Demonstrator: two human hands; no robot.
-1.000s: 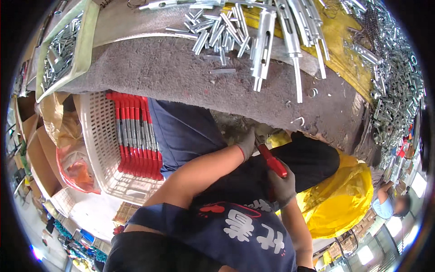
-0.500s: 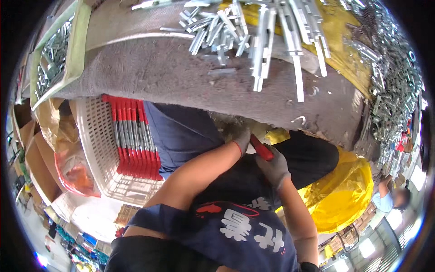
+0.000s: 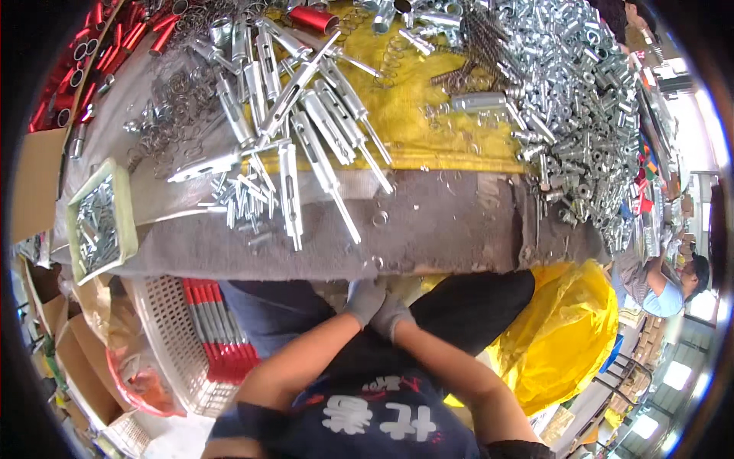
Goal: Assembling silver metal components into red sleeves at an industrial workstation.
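Observation:
My left hand [image 3: 365,300], in a grey glove, meets my gloved right hand [image 3: 391,312] over my lap, just below the near edge of the table [image 3: 451,222]. Both hands look curled inward and press close together. Most of their fingers are hidden by each other and the table edge, so whatever lies between them cannot be made out. Beyond them on the table lie slotted silver metal tubes [image 3: 312,149] with thin rods sticking out. Left of my lap, several red-and-silver pieces [image 3: 222,329] stand in a row in a white plastic basket [image 3: 157,321].
Loose small metal parts [image 3: 581,115] are heaped at the right, beside a yellow sheet [image 3: 459,149]. A pale tray [image 3: 126,229] of short pins sits at the left edge, red tubes [image 3: 126,38] behind. A yellow bag [image 3: 558,336] is by my right leg; a co-worker [image 3: 665,287] sits far right.
The view has tilted up, showing more of the table. My hands have come together; the red piece that was in my right hand no longer shows.

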